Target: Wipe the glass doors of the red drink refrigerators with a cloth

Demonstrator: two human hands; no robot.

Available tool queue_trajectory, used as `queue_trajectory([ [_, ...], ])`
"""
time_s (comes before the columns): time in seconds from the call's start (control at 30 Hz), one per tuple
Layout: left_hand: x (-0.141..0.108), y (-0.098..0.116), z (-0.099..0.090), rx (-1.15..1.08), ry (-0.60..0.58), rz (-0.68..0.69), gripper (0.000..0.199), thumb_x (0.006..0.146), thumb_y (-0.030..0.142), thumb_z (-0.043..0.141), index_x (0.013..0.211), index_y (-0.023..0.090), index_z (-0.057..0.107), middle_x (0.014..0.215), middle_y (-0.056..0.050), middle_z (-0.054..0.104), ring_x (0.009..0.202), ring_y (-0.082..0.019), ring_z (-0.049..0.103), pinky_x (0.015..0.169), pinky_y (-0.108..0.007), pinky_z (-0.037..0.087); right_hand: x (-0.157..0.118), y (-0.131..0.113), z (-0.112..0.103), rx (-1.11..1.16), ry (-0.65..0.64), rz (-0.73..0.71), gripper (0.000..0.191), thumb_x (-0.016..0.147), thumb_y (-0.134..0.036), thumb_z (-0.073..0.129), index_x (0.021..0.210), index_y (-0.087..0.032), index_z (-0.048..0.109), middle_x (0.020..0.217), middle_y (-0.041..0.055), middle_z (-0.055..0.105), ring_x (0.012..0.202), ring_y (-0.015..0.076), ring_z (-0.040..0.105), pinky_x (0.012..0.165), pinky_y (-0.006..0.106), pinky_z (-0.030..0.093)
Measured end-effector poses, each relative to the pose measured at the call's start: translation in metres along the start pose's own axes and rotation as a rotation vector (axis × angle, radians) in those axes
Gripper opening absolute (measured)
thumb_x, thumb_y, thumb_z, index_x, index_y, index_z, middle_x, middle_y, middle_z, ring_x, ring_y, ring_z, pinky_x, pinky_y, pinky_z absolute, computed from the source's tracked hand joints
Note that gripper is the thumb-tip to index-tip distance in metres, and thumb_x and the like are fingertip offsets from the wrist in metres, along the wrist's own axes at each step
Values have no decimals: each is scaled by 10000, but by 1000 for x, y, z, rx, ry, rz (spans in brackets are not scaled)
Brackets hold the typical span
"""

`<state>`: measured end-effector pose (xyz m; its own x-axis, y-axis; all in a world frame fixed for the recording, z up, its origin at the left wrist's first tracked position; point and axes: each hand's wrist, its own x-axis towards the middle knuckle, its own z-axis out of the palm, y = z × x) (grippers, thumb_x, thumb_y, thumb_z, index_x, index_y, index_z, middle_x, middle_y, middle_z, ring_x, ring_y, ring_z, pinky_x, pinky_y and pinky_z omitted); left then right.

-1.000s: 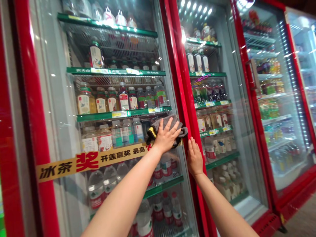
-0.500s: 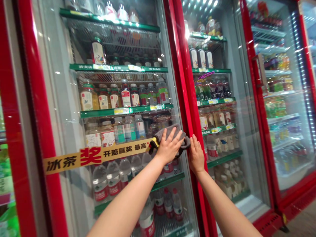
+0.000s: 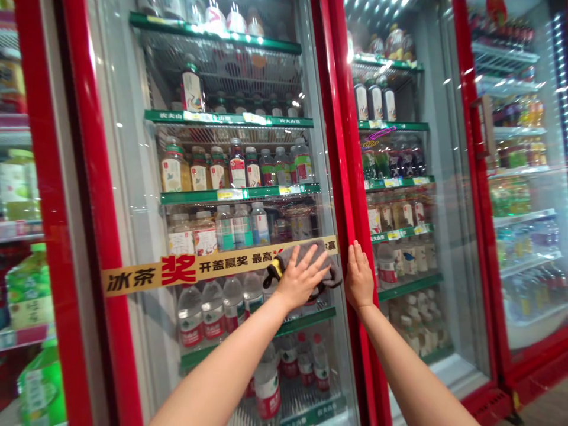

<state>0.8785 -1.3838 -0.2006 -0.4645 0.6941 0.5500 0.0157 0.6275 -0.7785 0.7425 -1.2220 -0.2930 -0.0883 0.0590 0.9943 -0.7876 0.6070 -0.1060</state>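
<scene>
My left hand (image 3: 299, 278) lies with fingers spread on a grey cloth (image 3: 326, 281), pressing it against the glass door of a red-framed drinks fridge. The cloth has a dark and yellow edge at its left and covers part of a yellow strip (image 3: 222, 264) with black and red characters that runs across the glass. Flat against the red door frame (image 3: 339, 177), just right of the cloth, rests my right hand (image 3: 359, 277), its fingers pointing up and holding nothing.
Behind the glass, bottles stand on shelves with green edges (image 3: 239, 194). A second fridge with a red door handle (image 3: 483, 127) is on the right, and another lit fridge lies beyond it. Green bottles (image 3: 31, 284) show in a fridge at the far left.
My left hand and the cloth have moved down across the glass, uncovering the right end of the yellow strip. The view has shifted, so the fridges appear further right.
</scene>
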Motion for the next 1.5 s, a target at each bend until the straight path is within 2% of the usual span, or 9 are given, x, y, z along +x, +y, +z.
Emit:
queue_trajectory([
  [0.13, 7, -7, 1, -26, -37, 108, 483, 942, 288, 562, 1425, 309, 555, 1638, -15, 345, 1542, -322, 233, 1242, -678, -30, -1, 0, -2, 11, -15, -6, 818, 932, -20, 361, 1634, -249, 7, 1670, 132, 235, 1539, 238, 256, 1199, 517, 367],
  [0.33, -10, -29, -21, 29, 1, -397, 637, 919, 273, 605, 1527, 336, 427, 1640, -30, 318, 1566, -339, 84, 1227, -710, -51, -2, -2, -2, 0, 3, 15, 835, 910, 15, 328, 1634, -265, 18, 1665, 128, 254, 1527, 248, 287, 1188, 535, 381],
  [0.53, -27, -5, -19, 34, -78, -13, 509, 947, 304, 554, 1455, 320, 523, 1651, 4, 296, 1559, -319, 155, 1228, -653, -129, -2, -2, -6, -13, 2, -5, 815, 928, -11, 358, 1636, -250, 29, 1656, 147, 270, 1525, 255, 292, 1183, 525, 389],
  [0.67, -14, -28, -25, 49, -91, -178, 570, 956, 312, 544, 1517, 321, 440, 1660, -5, 272, 1558, -338, 154, 1227, -688, -91, -4, -2, -8, -36, 14, -28, 807, 933, -27, 399, 1636, -233, 60, 1637, 172, 307, 1512, 268, 320, 1176, 520, 397],
  [0.8, -43, -34, -39, 121, -62, -425, 636, 937, 333, 587, 1544, 308, 401, 1657, -25, 279, 1566, -355, 73, 1224, -702, -82, -6, -2, -8, -31, 21, -23, 800, 930, -28, 407, 1636, -220, 84, 1628, 181, 323, 1507, 276, 328, 1178, 516, 396],
  [1.03, -39, -25, -34, 71, -140, -84, 576, 946, 331, 550, 1513, 324, 449, 1671, 7, 247, 1559, -345, 144, 1232, -686, -77, -5, -5, -11, -45, 14, -18, 773, 933, -54, 422, 1633, -192, 125, 1609, 203, 350, 1489, 295, 363, 1168, 522, 404],
  [1.13, -27, -45, -41, 69, -148, -240, 621, 952, 325, 542, 1552, 321, 382, 1672, -1, 243, 1566, -340, 101, 1232, -698, -59, -5, -5, -12, -46, 12, -22, 776, 932, -53, 419, 1634, -193, 118, 1612, 197, 348, 1489, 290, 363, 1168, 517, 406],
  [1.27, -62, -47, -55, 112, -105, -467, 671, 929, 314, 591, 1561, 309, 368, 1660, -32, 269, 1570, -341, 18, 1229, -708, -52, -5, -5, -11, -33, 13, -23, 782, 936, -50, 407, 1635, -213, 99, 1632, 174, 315, 1504, 271, 336, 1182, 511, 390],
  [1.5, -87, -39, -52, 81, -115, -70, 577, 934, 301, 576, 1500, 333, 466, 1651, 16, 287, 1567, -307, 112, 1251, -646, -63, -5, -6, -12, -30, 10, -15, 758, 947, -61, 409, 1634, -206, 122, 1620, 192, 335, 1495, 285, 350, 1175, 528, 397],
])
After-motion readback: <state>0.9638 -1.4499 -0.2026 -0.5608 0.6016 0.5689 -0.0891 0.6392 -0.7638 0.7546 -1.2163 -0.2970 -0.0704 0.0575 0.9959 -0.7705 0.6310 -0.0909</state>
